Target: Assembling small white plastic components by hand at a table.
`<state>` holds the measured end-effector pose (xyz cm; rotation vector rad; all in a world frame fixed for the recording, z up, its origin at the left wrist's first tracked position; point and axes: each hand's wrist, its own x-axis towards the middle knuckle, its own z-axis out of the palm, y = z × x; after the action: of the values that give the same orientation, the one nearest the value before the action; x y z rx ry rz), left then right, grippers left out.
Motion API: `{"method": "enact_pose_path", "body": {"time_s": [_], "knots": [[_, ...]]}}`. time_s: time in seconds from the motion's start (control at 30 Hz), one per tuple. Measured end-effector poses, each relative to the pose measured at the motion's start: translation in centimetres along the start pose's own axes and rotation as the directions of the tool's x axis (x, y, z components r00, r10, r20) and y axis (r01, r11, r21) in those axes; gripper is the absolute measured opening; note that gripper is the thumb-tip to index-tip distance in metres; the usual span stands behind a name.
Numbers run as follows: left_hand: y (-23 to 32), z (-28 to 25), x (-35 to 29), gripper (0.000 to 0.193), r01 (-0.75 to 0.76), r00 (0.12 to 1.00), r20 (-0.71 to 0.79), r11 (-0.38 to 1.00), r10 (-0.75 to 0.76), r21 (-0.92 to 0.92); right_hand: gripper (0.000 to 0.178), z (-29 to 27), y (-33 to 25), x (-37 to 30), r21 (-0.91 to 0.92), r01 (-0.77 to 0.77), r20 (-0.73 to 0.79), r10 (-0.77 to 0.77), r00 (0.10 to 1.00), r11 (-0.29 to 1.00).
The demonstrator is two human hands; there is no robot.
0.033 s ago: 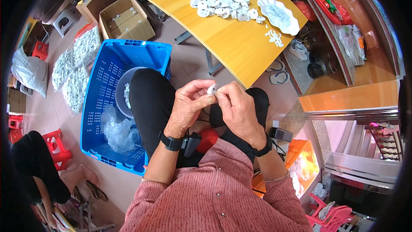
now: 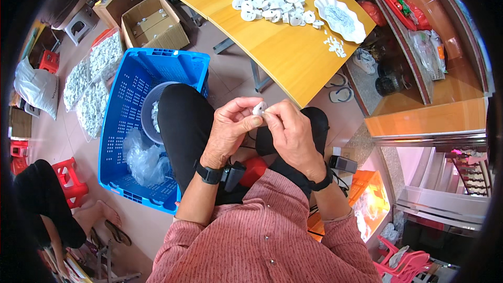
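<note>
Over my lap, my left hand (image 2: 230,126) pinches a small white round plastic part (image 2: 259,108) between thumb and fingers. My right hand (image 2: 293,133) is closed too, its thumb and forefinger pressed together against the part's right side. Whatever those right fingertips may hold is hidden. Ahead, on the yellow wooden table (image 2: 272,52), lies a heap of similar white disc-shaped parts (image 2: 272,4). To its right stands a scalloped white dish (image 2: 358,32) holding tiny pale pieces. Several small white pieces (image 2: 335,47) lie loose beside the dish.
Left of my legs stands a blue crate (image 2: 118,120) with a round tub (image 2: 148,102) and a clear plastic bag (image 2: 144,162) inside. Beyond it are bags of white parts (image 2: 91,99) and a cardboard box (image 2: 175,31). Another person's leg (image 2: 44,199) shows at lower left.
</note>
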<state>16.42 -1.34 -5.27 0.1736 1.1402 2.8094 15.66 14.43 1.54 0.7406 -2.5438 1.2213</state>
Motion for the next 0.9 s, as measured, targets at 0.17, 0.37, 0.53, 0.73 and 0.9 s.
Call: {"method": "enact_pose_path", "body": {"time_s": [0.17, 0.37, 0.53, 0.73, 0.9], "knots": [[0.2, 0.1, 0.0, 0.038, 0.039, 0.999, 0.014, 0.991, -0.038, -0.128, 0.01, -0.3, 0.1, -0.1, 0.228, -0.175, 0.046, 0.169, 0.985, 0.958], [-0.1, -0.2, 0.0, 0.038, 0.024, 1.0, 0.01, 0.997, -0.024, -0.07, 0.01, 0.1, 0.2, -0.1, 0.192, -0.16, 0.019, 0.16, 0.987, 0.968], [0.0, 0.1, 0.0, 0.038, 0.012, 1.0, 0.006, 0.998, -0.011, -0.059, 0.011, 0.3, 0.4, 0.1, 0.163, -0.129, 0.011, 0.129, 0.992, 0.978], [0.5, -0.2, 0.1, 0.037, 0.018, 1.0, -0.014, 0.995, -0.02, -0.098, 0.008, -1.1, -0.3, 0.8, 0.234, -0.211, -0.056, 0.23, 0.972, 0.949], [1.2, 0.1, 0.1, 0.034, -0.009, 0.999, -0.04, 0.988, 0.003, -0.152, 0.008, -1.3, 1.8, 2.2, 0.066, -0.174, -0.17, 0.183, 0.968, 0.982]]}}
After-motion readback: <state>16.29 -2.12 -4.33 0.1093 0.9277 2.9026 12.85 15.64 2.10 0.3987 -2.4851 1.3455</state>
